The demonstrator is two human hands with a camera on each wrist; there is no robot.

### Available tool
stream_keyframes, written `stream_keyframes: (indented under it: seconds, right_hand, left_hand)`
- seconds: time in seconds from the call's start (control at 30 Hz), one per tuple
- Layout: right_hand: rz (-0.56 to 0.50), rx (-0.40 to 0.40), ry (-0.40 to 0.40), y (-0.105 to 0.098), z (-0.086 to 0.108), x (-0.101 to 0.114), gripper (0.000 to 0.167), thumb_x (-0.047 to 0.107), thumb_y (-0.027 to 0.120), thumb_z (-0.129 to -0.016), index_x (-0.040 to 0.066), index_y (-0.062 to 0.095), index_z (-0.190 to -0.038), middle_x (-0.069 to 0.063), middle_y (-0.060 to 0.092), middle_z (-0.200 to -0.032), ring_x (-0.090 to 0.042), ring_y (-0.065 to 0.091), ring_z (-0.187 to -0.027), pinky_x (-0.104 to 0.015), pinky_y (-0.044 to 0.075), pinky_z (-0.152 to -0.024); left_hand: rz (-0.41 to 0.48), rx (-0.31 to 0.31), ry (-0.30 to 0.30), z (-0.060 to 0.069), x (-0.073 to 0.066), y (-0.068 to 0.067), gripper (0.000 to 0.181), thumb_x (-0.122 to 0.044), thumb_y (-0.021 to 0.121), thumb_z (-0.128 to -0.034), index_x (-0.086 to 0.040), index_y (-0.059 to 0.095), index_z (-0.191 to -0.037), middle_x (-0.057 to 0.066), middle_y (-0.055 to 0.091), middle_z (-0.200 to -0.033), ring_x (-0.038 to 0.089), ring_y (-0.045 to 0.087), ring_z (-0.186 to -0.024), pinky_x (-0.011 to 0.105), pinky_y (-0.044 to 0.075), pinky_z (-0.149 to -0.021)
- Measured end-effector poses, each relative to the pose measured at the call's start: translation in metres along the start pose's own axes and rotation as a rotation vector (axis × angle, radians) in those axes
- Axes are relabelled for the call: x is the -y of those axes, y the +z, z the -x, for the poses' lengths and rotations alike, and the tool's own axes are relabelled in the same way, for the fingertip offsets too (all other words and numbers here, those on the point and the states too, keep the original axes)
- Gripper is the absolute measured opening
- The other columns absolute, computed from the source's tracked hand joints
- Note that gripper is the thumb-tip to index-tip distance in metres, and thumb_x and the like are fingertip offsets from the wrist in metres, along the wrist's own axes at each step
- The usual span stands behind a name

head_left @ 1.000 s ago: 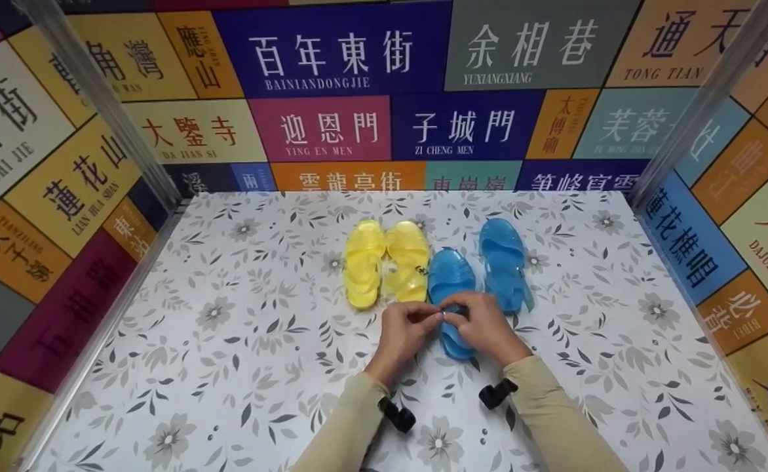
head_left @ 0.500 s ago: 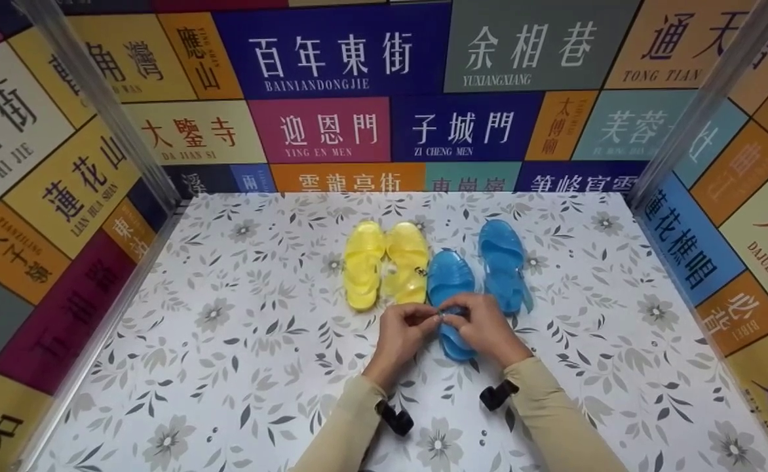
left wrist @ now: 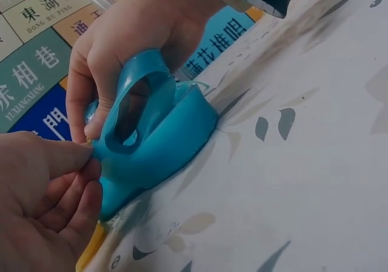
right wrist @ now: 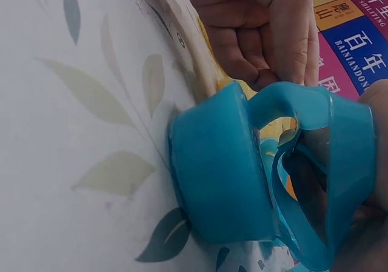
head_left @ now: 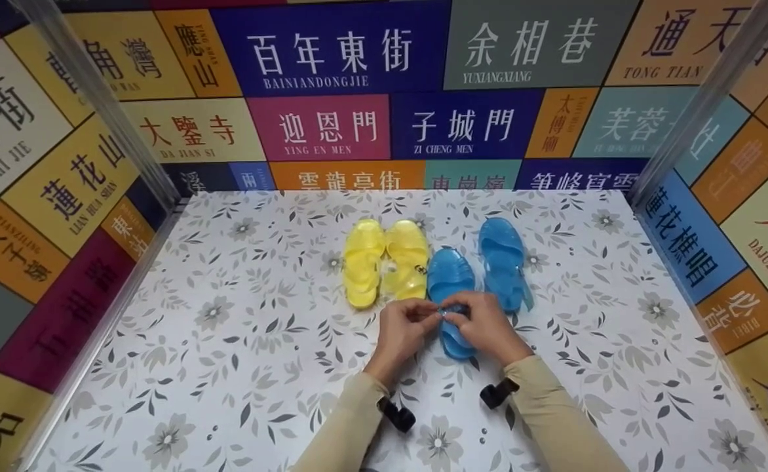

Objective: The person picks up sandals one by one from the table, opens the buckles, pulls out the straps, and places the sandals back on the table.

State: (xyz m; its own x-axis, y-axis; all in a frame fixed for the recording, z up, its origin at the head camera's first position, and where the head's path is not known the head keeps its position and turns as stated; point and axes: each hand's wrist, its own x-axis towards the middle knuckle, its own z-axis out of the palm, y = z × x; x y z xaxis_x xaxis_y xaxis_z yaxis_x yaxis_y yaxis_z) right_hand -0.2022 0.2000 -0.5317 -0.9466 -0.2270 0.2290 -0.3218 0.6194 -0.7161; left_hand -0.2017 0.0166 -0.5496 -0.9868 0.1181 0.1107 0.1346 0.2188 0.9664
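A blue jelly sandal (head_left: 451,272) lies on the patterned sheet with its toe pointing away from me. My left hand (head_left: 402,334) pinches at the sandal's left side, thumb against fingertips. From the right, my right hand (head_left: 485,328) reaches over the sandal and pinches at the same strap spot. The fingertips of both hands meet there. In the left wrist view, the sandal's heel strap (left wrist: 118,117) stands up in a loop near the right hand. The right wrist view shows the heel (right wrist: 218,169) resting on the sheet. Fingers mostly hide the fastening itself.
Another blue sandal (head_left: 502,262) lies just beyond my right hand. A pair of yellow sandals, one on the left (head_left: 363,265) and one on the right (head_left: 407,259), sits beyond my left hand. Sign-covered panels (head_left: 325,128) enclose the back and sides of the floral surface (head_left: 227,393).
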Motion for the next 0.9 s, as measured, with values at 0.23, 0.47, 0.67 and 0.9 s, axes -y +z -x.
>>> stream_keyframes:
  seconds: [0.23, 0.47, 0.67, 0.9]
  right_hand:
    - [0.008, 0.001, 0.002, 0.0, -0.001, 0.003, 0.016, 0.0, 0.078, -0.091, 0.007, 0.081, -0.105, -0.007, 0.079, -0.104, -0.03, 0.073, -0.102, -0.049, 0.059, -0.092]
    - [0.003, 0.005, 0.011, 0.001, 0.0, 0.003, 0.017, 0.0, 0.078, -0.09, 0.008, 0.081, -0.105, -0.006, 0.079, -0.104, -0.03, 0.073, -0.102, -0.049, 0.058, -0.092]
    - [-0.005, 0.015, -0.011, 0.0, 0.002, 0.003, 0.015, 0.002, 0.079, -0.091, 0.009, 0.082, -0.104, -0.004, 0.079, -0.102, -0.027, 0.074, -0.099, -0.048, 0.059, -0.089]
    - [0.015, 0.006, -0.023, 0.0, -0.001, 0.003, 0.016, 0.001, 0.078, -0.091, 0.007, 0.081, -0.105, -0.006, 0.079, -0.104, -0.029, 0.074, -0.101, -0.049, 0.059, -0.09]
  left_hand:
    - [-0.018, 0.015, -0.022, -0.001, -0.005, -0.001, 0.013, -0.009, 0.083, -0.0888, -0.015, 0.083, -0.1, -0.006, 0.079, -0.089, 0.007, 0.071, -0.08, 0.025, 0.059, -0.073]
    - [0.007, 0.023, 0.002, 0.001, 0.0, -0.002, 0.014, -0.008, 0.083, -0.0893, -0.013, 0.083, -0.102, -0.004, 0.079, -0.091, 0.007, 0.071, -0.081, 0.025, 0.059, -0.074]
    - [0.057, 0.032, 0.021, 0.003, 0.006, -0.003, 0.015, -0.005, 0.081, -0.0901, -0.008, 0.082, -0.104, 0.001, 0.08, -0.092, 0.008, 0.072, -0.083, 0.025, 0.059, -0.076]
    - [0.031, 0.031, 0.009, 0.001, 0.002, -0.003, 0.014, -0.007, 0.081, -0.0907, -0.01, 0.082, -0.104, -0.002, 0.08, -0.092, 0.008, 0.072, -0.083, 0.026, 0.059, -0.075]
